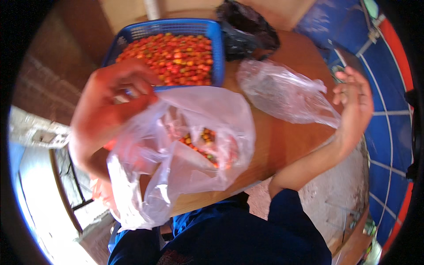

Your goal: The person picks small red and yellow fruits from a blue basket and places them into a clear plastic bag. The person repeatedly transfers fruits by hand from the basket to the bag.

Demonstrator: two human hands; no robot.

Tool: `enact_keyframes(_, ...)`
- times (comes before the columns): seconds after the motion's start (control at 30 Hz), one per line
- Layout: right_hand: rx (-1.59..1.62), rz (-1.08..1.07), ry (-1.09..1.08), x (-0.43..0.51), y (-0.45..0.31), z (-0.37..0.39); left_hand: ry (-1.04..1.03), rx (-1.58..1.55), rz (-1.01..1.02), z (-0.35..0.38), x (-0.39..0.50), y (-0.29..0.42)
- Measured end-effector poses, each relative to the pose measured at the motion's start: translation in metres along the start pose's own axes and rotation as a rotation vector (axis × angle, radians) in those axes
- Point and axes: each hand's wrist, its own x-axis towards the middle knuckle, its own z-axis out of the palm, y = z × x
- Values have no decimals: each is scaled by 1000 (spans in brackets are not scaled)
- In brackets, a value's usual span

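My left hand (102, 102) pinches the rim of a translucent white plastic bag (212, 99) and holds its mouth up. Small red, orange and green fruits (208, 135), too small to name surely, show inside it. Just beyond the bag stands a blue plastic basket (218, 53) with many more small red and orange fruits (175, 59). Off to the right, my right hand (356, 96) is raised with bent, spread fingers and nothing visible in them. A crumpled clear plastic bag (281, 92) lies on the table beside it.
The wooden table (268, 155) has a curved right edge. A black plastic bag (246, 33) sits right of the basket. Blue sheeting with white lines (381, 139) hangs at the right. Below the left hand, an orange-red plastic bag (102, 192) partly shows.
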Motion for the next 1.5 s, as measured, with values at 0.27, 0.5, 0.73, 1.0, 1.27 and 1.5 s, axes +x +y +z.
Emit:
enact_keyframes(0.27, -121, -585, -502, -4, -51, 149, 35, 34, 61, -2, -1, -4)
enact_keyframes(0.5, 477, -227, -1024, -94, -62, 135, 196, 11, 44, -8, 2, -10)
enact_keyframes(0.73, -559, -187, -958, -126, -16, 99, -281, -56, 201, -13, -16, 0)
enact_keyframes(1.0, -181, -155, -1102, -132, -31, 64, -393, -97, 234, 5, -2, 25)
enact_keyframes(1.27, -475, -182, -1404, -160, 1, 93, -211, -124, 108, 17, -9, 26)
enact_keyframes(1.5, -475, -216, -989, -164, 24, 112, -252, 83, 25, 11, -3, 34)
